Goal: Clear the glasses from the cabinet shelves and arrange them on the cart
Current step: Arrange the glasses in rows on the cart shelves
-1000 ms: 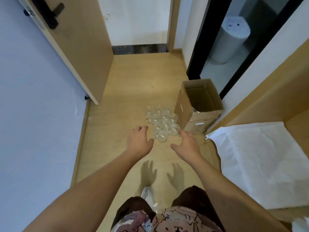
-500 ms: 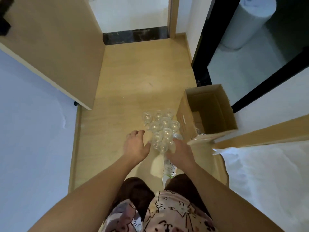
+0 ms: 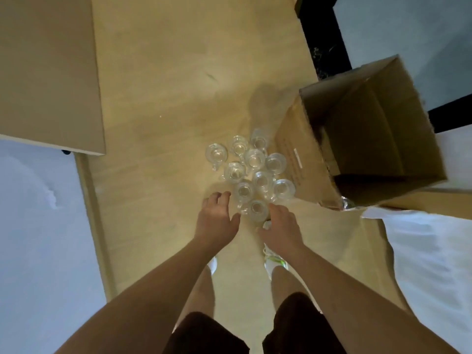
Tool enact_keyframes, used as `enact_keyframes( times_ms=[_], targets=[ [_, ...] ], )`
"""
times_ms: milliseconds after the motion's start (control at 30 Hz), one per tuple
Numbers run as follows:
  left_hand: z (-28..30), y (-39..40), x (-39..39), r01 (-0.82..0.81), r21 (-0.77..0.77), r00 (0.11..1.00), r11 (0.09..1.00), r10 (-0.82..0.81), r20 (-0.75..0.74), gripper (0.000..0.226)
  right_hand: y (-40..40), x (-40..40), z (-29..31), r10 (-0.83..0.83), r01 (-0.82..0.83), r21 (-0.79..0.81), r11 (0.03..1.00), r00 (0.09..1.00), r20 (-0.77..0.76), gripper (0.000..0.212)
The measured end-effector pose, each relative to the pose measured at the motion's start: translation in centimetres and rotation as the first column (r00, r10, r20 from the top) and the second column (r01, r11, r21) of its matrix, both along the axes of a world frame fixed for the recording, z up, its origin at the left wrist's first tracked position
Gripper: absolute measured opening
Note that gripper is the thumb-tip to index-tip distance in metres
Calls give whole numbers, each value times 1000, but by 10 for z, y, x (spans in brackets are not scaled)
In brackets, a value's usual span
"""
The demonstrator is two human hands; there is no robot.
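Glass catches the light low in the head view: a cluster of clear glass mugs (image 3: pixel 251 172) stands on the pale wooden floor (image 3: pixel 178 72), packed rim to rim, about ten of them. An open brown cardboard box (image 3: pixel 370 139) sits just beside the cluster on its right, its near wall touching or almost touching the rightmost mugs. A tan wooden door panel (image 3: pixel 48 70) closes in the upper left, and a pale blue-grey wall (image 3: pixel 38 226) with a wooden skirting strip runs down the left. A white cloth-covered surface (image 3: pixel 429 264) fills the lower right edge. Bare floor stretches open beyond the mugs toward the top of the view and to their left.

The person's left hand (image 3: pixel 217 221) reaches down at the near left of the cluster, its grip apart, fingers relaxed and spread, the fingertips just beside the nearest mugs. The right hand (image 3: pixel 281 229) reaches at the near right, its grip also apart, fingers just beside or touching the closest mug (image 3: pixel 258 208); contact cannot be told. Neither hand holds anything. White shoes (image 3: pixel 274 261) stand on the floor under the forearms.
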State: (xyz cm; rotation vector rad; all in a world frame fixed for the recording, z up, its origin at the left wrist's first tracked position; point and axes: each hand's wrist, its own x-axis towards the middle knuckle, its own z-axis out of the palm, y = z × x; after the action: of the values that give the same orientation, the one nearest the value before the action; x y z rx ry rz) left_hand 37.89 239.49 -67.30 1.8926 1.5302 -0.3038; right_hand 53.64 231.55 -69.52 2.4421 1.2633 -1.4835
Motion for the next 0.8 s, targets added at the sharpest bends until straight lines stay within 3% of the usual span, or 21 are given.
enact_keyframes(
  times_ms=[367,633,800],
  targets=[
    [-198,15,-29,-5,-124,998,992,-3,-64,70,3,-38,-209,3,6,-98,995,996,90,61],
    [-277,4,-34,-27,-116,998,993,20,-64,74,-15,-58,-291,-72,82,-40,996,976,207,67],
    [-311,-1,-26,-17,-116,1000,993,15,-17,79,-17,-67,-327,-76,89,-36,995,962,263,92]
  ],
)
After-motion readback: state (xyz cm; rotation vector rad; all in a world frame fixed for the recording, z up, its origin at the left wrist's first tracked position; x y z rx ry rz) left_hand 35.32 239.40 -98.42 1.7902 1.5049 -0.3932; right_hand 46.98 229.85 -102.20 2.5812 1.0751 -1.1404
